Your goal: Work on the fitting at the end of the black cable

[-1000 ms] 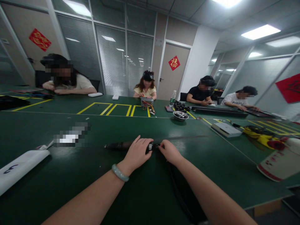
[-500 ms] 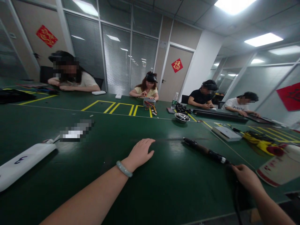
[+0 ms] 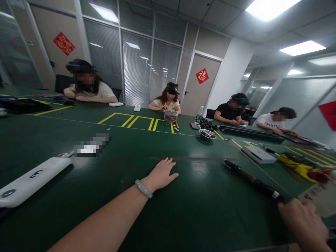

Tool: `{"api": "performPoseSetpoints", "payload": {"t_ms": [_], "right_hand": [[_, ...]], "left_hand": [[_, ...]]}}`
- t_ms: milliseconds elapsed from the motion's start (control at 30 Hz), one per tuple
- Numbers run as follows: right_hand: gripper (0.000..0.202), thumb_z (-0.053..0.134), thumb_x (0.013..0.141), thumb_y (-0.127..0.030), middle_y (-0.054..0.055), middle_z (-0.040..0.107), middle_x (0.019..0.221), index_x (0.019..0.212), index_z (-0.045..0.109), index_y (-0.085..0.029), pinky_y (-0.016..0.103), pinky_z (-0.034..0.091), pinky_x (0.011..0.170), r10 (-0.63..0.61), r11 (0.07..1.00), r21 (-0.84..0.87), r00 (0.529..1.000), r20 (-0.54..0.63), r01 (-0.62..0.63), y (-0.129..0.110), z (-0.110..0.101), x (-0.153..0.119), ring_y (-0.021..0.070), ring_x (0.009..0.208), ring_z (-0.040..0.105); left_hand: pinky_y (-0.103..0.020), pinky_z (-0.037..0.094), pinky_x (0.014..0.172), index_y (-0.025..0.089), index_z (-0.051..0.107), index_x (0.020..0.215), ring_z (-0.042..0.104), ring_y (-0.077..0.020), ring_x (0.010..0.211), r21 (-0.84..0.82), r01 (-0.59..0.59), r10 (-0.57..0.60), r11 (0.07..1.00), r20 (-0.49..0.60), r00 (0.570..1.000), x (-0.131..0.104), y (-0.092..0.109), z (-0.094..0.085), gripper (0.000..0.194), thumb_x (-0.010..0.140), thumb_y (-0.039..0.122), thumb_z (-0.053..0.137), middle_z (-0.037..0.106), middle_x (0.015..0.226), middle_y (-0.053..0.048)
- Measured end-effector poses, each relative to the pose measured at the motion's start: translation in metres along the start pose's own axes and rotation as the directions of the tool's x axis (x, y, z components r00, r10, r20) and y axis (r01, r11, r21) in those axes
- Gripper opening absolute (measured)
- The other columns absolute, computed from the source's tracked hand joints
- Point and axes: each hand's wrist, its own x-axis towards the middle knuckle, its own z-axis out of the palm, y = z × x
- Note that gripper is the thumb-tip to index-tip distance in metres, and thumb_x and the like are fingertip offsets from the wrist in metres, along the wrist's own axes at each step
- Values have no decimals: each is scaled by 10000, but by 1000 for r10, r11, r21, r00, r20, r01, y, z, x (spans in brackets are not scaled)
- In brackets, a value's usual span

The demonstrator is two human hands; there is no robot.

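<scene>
My left hand [image 3: 162, 174], with a pale green bangle on the wrist, lies palm down on the green table [image 3: 147, 143]. Its fingers are stretched out and it holds nothing. At the right, my right hand [image 3: 303, 218] is closed at the tail end of a dark electric screwdriver [image 3: 253, 180], where its cord starts. The screwdriver slants across the table, its tip pointing away and to the left. Motion smears the right hand somewhat, and its fingers hide the cord end.
A white power bank [image 3: 39, 180] marked 3 lies at left. Farther off are a metal bowl [image 3: 207, 135] of small parts, a white box [image 3: 258, 154], yellow cables [image 3: 294, 164] and a pale container [image 3: 319, 199] beyond my right hand. Several people sit across the table.
My right hand has moved right and a little nearer, and the electric screwdriver has slid right with it. My left hand stays on the table. The view has shifted slightly left.
</scene>
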Motion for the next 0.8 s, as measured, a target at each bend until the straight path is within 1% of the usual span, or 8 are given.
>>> {"api": "performPoseSetpoints", "payload": {"t_ms": [100,267,433,567,600,667,733,800], "right_hand": [[462,403,807,-507,272,570,978,971,678,-174,474,433,640,-207,976,-61,978,1,207,-61,-30,-24,382,855,624],[396,437,859,-436,177,567,1153,1081,600,-151,441,450,854,-633,762,107,769,-84,639,-183,-66,-72,324,984,588],[404,466,892,-464,123,526,1283,1183,551,-197,404,414,960,-801,506,405,589,-107,761,-283,-75,-135,275,1123,544],[544,458,895,-522,118,442,1408,1344,445,-215,446,355,1025,-866,379,464,484,-127,801,-324,-77,-167,284,1270,434],[565,449,897,-530,120,414,1434,1366,425,-215,457,333,1041,-865,381,446,483,-137,810,-327,-75,-166,288,1290,412],[591,405,907,-543,132,345,1480,1391,397,-205,470,297,1063,-827,451,390,540,-156,803,-320,-69,-151,298,1323,369],[637,362,900,-576,152,258,1520,1406,380,-189,513,277,1059,-725,600,326,669,-163,730,-295,-56,-120,337,1357,308],[745,337,875,-623,217,207,1522,1436,336,-133,570,261,1037,-562,771,259,813,-155,582,-250,-38,-79,393,1383,229]], "left_hand": [[-485,205,1142,250,354,1441,188,-281,1420,-3,5,-4,1000,14,1000,-1,0,-1,665,910,649,324,257,1535,-64],[-475,185,1149,255,311,1461,152,-280,1429,-4,-8,8,1000,38,999,-1,0,-1,724,884,692,321,215,1548,-59],[-464,138,1155,229,305,1462,116,-284,1435,41,-20,19,999,29,999,0,0,3,731,896,691,274,178,1557,-75],[-433,135,1156,207,331,1449,147,-263,1432,73,-37,38,997,-14,999,1,0,6,686,934,642,203,228,1543,-85],[-431,138,1156,207,333,1448,152,-261,1431,76,-38,39,996,-17,999,1,0,6,678,939,634,197,236,1541,-84],[-436,138,1155,212,334,1446,147,-261,1432,74,-31,33,997,-14,999,1,-1,6,674,938,634,204,238,1541,-79],[-445,138,1154,224,318,1455,133,-263,1435,59,-28,27,998,10,1000,1,-1,4,677,933,641,210,217,1548,-68],[-452,139,1154,235,298,1464,123,-266,1436,41,-25,23,999,32,999,0,-1,2,679,929,645,216,189,1556,-58]]}}
